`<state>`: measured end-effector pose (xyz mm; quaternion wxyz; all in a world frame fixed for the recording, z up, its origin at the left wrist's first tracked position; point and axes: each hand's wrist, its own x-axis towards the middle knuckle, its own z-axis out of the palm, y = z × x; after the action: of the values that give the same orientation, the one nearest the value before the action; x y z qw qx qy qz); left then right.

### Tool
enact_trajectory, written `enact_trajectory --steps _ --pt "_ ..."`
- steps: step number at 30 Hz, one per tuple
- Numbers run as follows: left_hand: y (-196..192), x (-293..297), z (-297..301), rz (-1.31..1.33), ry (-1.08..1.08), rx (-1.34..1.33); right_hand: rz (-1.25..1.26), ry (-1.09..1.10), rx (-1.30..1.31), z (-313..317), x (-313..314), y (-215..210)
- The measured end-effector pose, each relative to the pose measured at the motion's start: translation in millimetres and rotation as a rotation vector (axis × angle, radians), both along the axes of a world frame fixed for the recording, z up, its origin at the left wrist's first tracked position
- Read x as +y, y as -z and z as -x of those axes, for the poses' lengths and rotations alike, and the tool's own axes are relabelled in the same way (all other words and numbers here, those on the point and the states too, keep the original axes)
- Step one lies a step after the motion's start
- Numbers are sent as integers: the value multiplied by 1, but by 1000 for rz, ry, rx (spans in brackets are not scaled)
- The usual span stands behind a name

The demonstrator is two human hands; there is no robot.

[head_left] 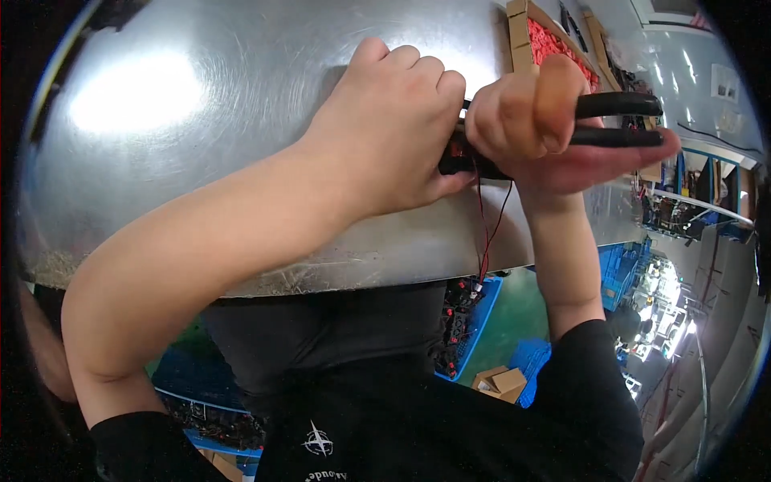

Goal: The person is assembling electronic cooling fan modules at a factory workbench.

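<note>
Above the metal table (257, 104), my two hands meet close together. My left hand (401, 120) is closed around a small black part (454, 163), most of it covered by the fingers. Thin red and black wires (483, 233) hang from between the hands over the table's front edge, ending in a small white connector. My right hand (526, 120) grips a plier-like tool with two black handles (618, 104), which stick out to the right, slightly apart. The tool's jaws are hidden between the hands, so whether they touch the black part cannot be seen.
A cardboard box of red pieces (550, 40) stands at the table's far right. Below the front edge, a blue crate (480, 321) holds black parts with wires. An open carton (503, 382) sits on the green floor; another blue crate is at lower left.
</note>
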<state>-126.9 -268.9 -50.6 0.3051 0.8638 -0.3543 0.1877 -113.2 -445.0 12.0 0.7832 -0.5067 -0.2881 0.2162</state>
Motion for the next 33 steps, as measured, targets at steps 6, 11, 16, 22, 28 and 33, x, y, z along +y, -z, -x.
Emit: enact_trajectory --steps 6,11,16,22,28,33 --pt "11 4 -6 50 82 11 -154 -249 -2 -14 -6 27" --pt "4 8 -11 4 151 128 -111 -589 -11 -43 -1 10" --pt "1 9 -15 -31 217 193 -192 -831 -1 -51 7 12" --pt "-1 9 -17 9 255 259 -290 -1005 -47 -58 22 10" --pt "-7 7 -19 -30 283 283 -219 -975 -29 -45 21 -2" --pt "-9 11 -12 -43 324 249 75 -81 -61 9 9 -25"
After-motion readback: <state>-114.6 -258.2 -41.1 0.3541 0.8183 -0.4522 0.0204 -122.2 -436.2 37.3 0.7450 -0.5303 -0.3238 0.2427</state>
